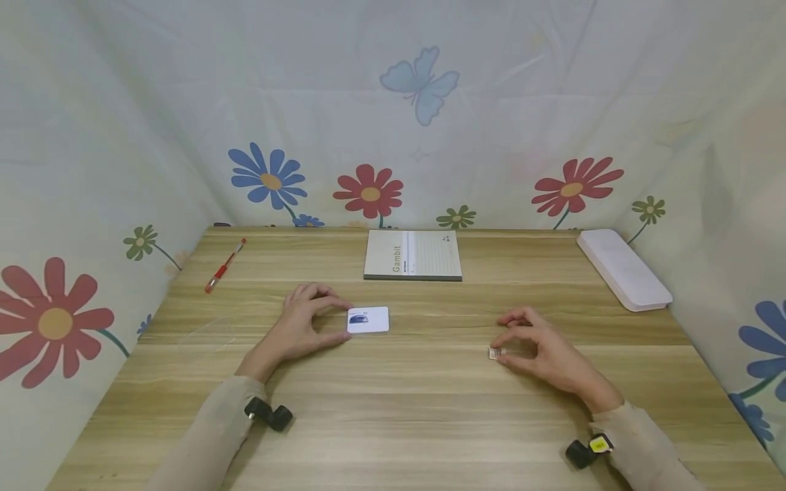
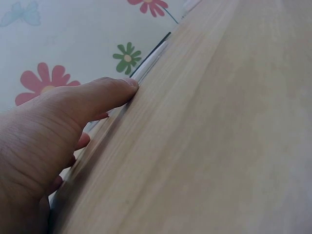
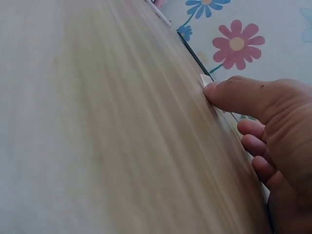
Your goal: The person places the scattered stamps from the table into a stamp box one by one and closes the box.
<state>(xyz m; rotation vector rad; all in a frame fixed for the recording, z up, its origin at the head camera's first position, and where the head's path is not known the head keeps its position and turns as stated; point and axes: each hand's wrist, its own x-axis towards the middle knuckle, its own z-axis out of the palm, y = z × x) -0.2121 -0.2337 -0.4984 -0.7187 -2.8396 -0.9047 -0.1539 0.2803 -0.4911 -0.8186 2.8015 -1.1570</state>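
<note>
A white card [image 1: 376, 320] with a dark printed picture lies on the table, left of the middle. My left hand [image 1: 307, 324] grips it by its left end, thumb at the near edge and index finger at the far one. In the left wrist view the thumb [image 2: 114, 91] reaches low along the tabletop. Farther right, my right hand [image 1: 540, 351] pinches a small whitish piece [image 1: 494, 353] with dark print between thumb and index finger. A white corner of that piece [image 3: 206, 79] shows past the thumb tip in the right wrist view. The fingers cover its right part.
A notebook [image 1: 413, 255] lies at the back middle of the wooden table [image 1: 393, 423]. At the back right is a long white case [image 1: 623, 269]. On the left are a red pen [image 1: 225, 266] and a thin clear sheet [image 1: 209, 337]. Flowered cloth [image 1: 491, 136] hangs around the table.
</note>
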